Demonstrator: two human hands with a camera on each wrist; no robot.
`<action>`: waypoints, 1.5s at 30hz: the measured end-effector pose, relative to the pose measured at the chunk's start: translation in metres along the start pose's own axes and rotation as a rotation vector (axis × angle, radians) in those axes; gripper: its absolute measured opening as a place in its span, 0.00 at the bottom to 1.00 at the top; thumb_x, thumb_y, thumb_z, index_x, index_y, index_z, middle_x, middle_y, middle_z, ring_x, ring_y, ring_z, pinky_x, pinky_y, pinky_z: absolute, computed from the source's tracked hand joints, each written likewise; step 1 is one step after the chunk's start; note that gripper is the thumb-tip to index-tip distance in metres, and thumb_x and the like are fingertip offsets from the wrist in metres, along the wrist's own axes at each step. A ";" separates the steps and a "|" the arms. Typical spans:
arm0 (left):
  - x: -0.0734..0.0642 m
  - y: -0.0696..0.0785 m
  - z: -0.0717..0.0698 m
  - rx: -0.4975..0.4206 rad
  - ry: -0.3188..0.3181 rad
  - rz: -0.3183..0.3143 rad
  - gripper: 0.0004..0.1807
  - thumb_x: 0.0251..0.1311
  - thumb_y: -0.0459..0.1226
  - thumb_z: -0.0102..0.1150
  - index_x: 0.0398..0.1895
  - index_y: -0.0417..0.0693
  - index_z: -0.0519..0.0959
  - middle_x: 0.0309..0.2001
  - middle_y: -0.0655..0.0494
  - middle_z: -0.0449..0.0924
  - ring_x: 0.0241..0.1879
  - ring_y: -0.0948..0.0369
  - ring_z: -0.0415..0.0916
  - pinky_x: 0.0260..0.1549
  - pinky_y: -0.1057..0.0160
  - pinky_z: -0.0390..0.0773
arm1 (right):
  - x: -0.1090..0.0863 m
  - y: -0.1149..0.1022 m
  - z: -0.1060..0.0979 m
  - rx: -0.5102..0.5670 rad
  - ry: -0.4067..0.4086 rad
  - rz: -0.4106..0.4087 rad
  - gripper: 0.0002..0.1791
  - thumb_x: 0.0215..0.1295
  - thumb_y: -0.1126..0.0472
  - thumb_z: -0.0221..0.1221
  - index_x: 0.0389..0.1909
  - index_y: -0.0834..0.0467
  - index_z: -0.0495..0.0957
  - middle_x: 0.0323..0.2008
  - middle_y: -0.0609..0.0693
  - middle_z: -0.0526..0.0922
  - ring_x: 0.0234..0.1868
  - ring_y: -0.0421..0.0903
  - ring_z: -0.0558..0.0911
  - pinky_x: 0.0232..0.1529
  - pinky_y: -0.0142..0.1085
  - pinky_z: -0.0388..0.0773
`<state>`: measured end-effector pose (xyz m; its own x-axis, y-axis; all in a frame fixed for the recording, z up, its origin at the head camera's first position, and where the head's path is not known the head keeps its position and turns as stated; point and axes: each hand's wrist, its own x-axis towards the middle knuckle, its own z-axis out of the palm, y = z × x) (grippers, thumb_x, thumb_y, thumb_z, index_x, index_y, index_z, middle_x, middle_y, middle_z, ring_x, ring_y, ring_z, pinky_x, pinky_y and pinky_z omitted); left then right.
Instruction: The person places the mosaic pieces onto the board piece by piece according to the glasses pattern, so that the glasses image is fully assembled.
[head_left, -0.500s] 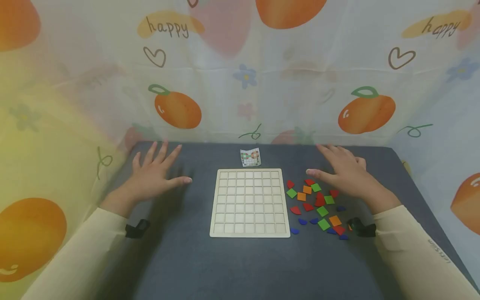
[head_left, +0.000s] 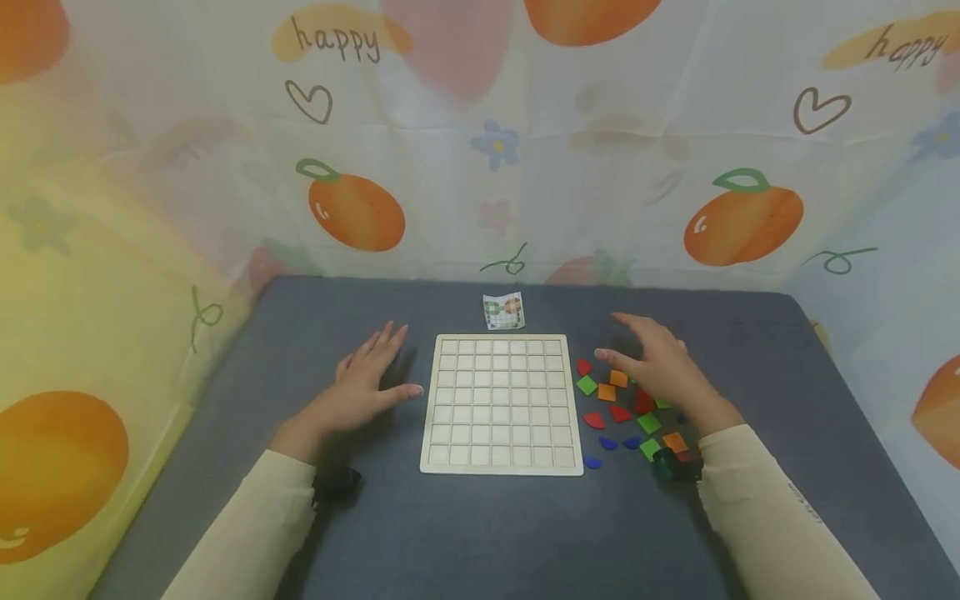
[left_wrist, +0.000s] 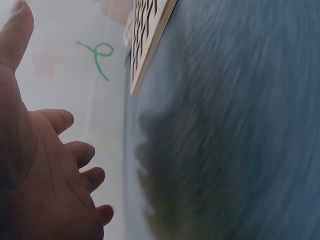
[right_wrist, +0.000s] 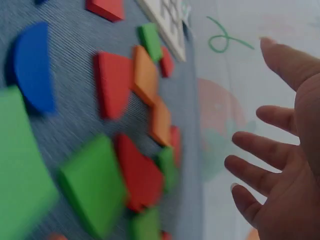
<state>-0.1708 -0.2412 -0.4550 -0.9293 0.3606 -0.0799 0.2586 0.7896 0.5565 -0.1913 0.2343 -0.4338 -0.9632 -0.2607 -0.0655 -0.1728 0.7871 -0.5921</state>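
Note:
My left hand [head_left: 363, 387] hovers with spread fingers just left of a pale wooden grid board [head_left: 501, 406], holding nothing. Over the far part of a scatter of coloured pieces, my right hand [head_left: 663, 362] hangs with fingers loosely extended and nothing in its grasp. Those pieces lie right of the board: green squares [head_left: 648, 423], orange squares [head_left: 607, 392], red quarter-round pieces [head_left: 594, 421] and blue half-round pieces [head_left: 608, 443]. Some of them are hidden under the right hand and wrist. In the right wrist view a blue half-round piece [right_wrist: 34, 67] lies flat on the cloth.
A small printed card [head_left: 504, 311] with a coloured pattern lies behind the board. The table [head_left: 480, 533] has a dark grey cover. A fruit-printed curtain [head_left: 540, 192] hangs at the back and along both sides.
Both hands have moved inward and lower, the left toward the board and the right over the coloured pieces. The head view has shifted slightly. The board, card and pieces stay put.

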 end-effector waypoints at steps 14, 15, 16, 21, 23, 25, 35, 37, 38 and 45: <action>0.009 -0.002 0.054 -0.019 0.024 0.069 0.58 0.62 0.66 0.73 0.89 0.54 0.59 0.87 0.58 0.51 0.86 0.48 0.39 0.76 0.33 0.36 | 0.019 0.025 0.057 0.065 0.086 -0.037 0.29 0.73 0.50 0.74 0.68 0.62 0.83 0.62 0.62 0.76 0.61 0.63 0.71 0.63 0.64 0.64; 0.010 -0.002 0.054 -0.008 0.022 0.075 0.57 0.62 0.66 0.73 0.89 0.55 0.60 0.87 0.59 0.51 0.86 0.48 0.39 0.76 0.33 0.36 | 0.019 0.027 0.058 0.064 0.098 -0.042 0.28 0.72 0.51 0.74 0.67 0.61 0.84 0.62 0.61 0.75 0.60 0.63 0.70 0.63 0.64 0.62; 0.010 -0.001 0.055 -0.001 0.020 0.079 0.57 0.62 0.67 0.72 0.89 0.55 0.60 0.87 0.60 0.50 0.86 0.48 0.39 0.76 0.33 0.37 | 0.017 0.028 0.059 0.069 0.107 -0.048 0.28 0.72 0.51 0.74 0.67 0.61 0.85 0.63 0.61 0.74 0.60 0.63 0.69 0.62 0.65 0.61; 0.011 0.000 0.056 0.011 0.014 0.082 0.57 0.63 0.67 0.71 0.89 0.55 0.59 0.87 0.60 0.50 0.86 0.49 0.39 0.76 0.34 0.37 | 0.012 0.029 0.059 0.075 0.125 -0.081 0.23 0.73 0.54 0.74 0.63 0.60 0.88 0.64 0.61 0.73 0.55 0.61 0.67 0.58 0.65 0.58; 0.011 0.000 0.055 0.014 0.016 0.077 0.57 0.63 0.66 0.72 0.89 0.54 0.59 0.87 0.60 0.50 0.86 0.49 0.39 0.76 0.33 0.37 | 0.012 0.028 0.059 0.078 0.123 -0.091 0.20 0.74 0.54 0.73 0.61 0.59 0.89 0.64 0.61 0.73 0.54 0.60 0.67 0.57 0.64 0.58; 0.011 0.000 0.054 0.016 0.017 0.071 0.57 0.63 0.65 0.73 0.89 0.54 0.59 0.87 0.60 0.50 0.86 0.49 0.39 0.76 0.33 0.37 | 0.014 0.027 0.060 0.083 0.120 -0.098 0.18 0.74 0.54 0.72 0.59 0.58 0.89 0.64 0.61 0.73 0.55 0.60 0.67 0.58 0.65 0.57; 0.013 0.000 0.053 0.031 0.006 0.051 0.58 0.61 0.67 0.72 0.89 0.56 0.59 0.87 0.63 0.49 0.86 0.51 0.38 0.76 0.35 0.37 | 0.015 0.017 0.067 0.047 0.151 -0.090 0.15 0.74 0.57 0.72 0.55 0.60 0.89 0.63 0.61 0.75 0.62 0.66 0.67 0.58 0.67 0.57; 0.013 -0.001 0.053 0.031 0.010 0.048 0.58 0.61 0.67 0.72 0.89 0.56 0.59 0.87 0.63 0.50 0.86 0.51 0.38 0.76 0.35 0.37 | 0.015 0.013 0.069 0.019 0.163 -0.083 0.15 0.74 0.57 0.72 0.55 0.60 0.89 0.62 0.61 0.77 0.62 0.67 0.67 0.57 0.67 0.57; 0.014 -0.001 0.053 0.032 0.011 0.048 0.58 0.61 0.67 0.72 0.89 0.56 0.60 0.87 0.63 0.50 0.86 0.51 0.38 0.76 0.35 0.37 | 0.015 0.011 0.070 0.004 0.167 -0.080 0.14 0.74 0.57 0.72 0.54 0.60 0.89 0.62 0.61 0.78 0.62 0.67 0.68 0.57 0.67 0.57; 0.013 -0.002 0.055 0.028 0.014 0.047 0.58 0.61 0.68 0.72 0.89 0.55 0.60 0.87 0.63 0.51 0.86 0.51 0.38 0.76 0.35 0.37 | 0.016 0.004 0.076 -0.028 0.184 -0.100 0.10 0.74 0.62 0.71 0.51 0.59 0.88 0.54 0.58 0.86 0.57 0.63 0.76 0.54 0.66 0.58</action>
<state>-0.1693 -0.2106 -0.5027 -0.9195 0.3907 -0.0430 0.3087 0.7855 0.5363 -0.1915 0.1907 -0.4982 -0.9618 -0.2340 0.1422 -0.2730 0.7781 -0.5657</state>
